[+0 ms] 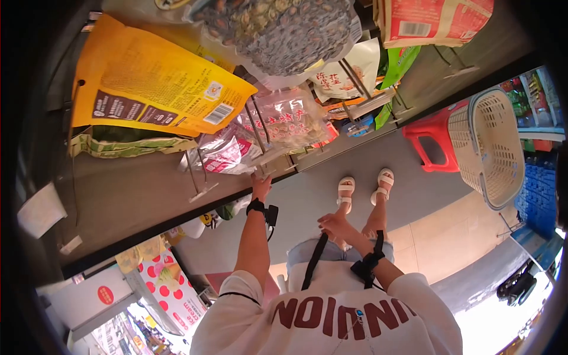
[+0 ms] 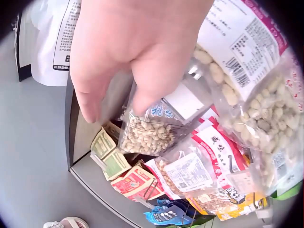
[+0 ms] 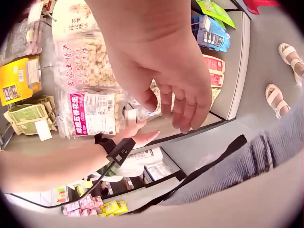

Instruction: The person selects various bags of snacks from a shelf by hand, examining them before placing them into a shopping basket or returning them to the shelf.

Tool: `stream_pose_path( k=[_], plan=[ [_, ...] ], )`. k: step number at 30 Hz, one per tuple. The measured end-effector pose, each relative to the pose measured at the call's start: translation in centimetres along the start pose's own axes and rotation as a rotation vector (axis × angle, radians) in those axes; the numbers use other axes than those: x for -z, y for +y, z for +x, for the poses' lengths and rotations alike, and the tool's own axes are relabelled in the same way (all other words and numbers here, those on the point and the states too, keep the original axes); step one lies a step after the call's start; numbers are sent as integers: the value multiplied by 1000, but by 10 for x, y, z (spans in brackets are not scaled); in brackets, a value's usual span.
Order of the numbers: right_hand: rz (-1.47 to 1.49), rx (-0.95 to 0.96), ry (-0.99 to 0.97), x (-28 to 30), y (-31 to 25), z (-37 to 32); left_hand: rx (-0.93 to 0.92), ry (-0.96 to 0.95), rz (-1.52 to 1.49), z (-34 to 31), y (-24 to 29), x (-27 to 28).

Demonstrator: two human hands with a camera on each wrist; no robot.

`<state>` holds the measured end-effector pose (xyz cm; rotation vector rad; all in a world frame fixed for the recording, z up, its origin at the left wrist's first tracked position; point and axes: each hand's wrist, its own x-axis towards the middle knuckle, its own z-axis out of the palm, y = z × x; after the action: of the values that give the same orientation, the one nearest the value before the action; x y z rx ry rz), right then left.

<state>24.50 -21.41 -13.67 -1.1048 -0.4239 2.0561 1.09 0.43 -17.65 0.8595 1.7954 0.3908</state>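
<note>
My left hand (image 1: pixel 261 187) reaches to the shelf edge beneath hanging snack bags, its fingers relaxed and holding nothing. In the left wrist view the left hand (image 2: pixel 137 47) hangs over a clear bag of peanuts (image 2: pixel 147 135), with thumb and finger spread apart and the thumb overlapping the bag's top. Beside it is a peanut bag with a white label and magenta edge (image 2: pixel 242 45); the same kind of peanut bag (image 3: pixel 92 114) shows in the right wrist view. My right hand (image 1: pixel 342 228) is in front of my waist, fingers loosely bent with nothing in them (image 3: pixel 166 76).
A yellow pouch (image 1: pixel 165 83) and a bag of dark seeds (image 1: pixel 284 35) hang on metal hooks above. On the floor side stand a red stool (image 1: pixel 435 142) and a beige shopping basket (image 1: pixel 491 148). Small red packets (image 2: pixel 137 183) and blue packets (image 2: pixel 168 213) hang lower down.
</note>
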Motion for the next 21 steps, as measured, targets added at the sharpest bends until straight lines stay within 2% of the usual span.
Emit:
stream_pose_path(
  k=[2,3,4,6,7,11,14,15,18,20,21],
  plan=[
    [-20,-20,22,2,8,0,-31,-84,45,33,-17,10],
    [52,-68,89,3,5,-9,-172,-52,271,44,-20,14],
    [121,-116,153,6,0,-18,-170,-59,275,52,-24,21],
    [210,-121,226,12,-11,-41,-791,94,1087,73,-29,29],
    [298,-130,291,16,-9,-47,-536,2,1182,52,-2,23],
    [258,-206,375,35,24,-57,-614,-102,1199,60,-1,28],
    [268,-225,414,31,34,-62,-491,26,235,35,11,30],
    [273,-216,410,29,34,-61,-635,67,263,49,2,34],
    [257,-189,400,28,23,-62,-661,53,159,57,-7,32],
    [261,-165,384,23,18,-61,-522,-38,-342,52,-12,23],
    [279,-139,375,23,17,-61,-551,85,-129,23,6,17]
  ],
)
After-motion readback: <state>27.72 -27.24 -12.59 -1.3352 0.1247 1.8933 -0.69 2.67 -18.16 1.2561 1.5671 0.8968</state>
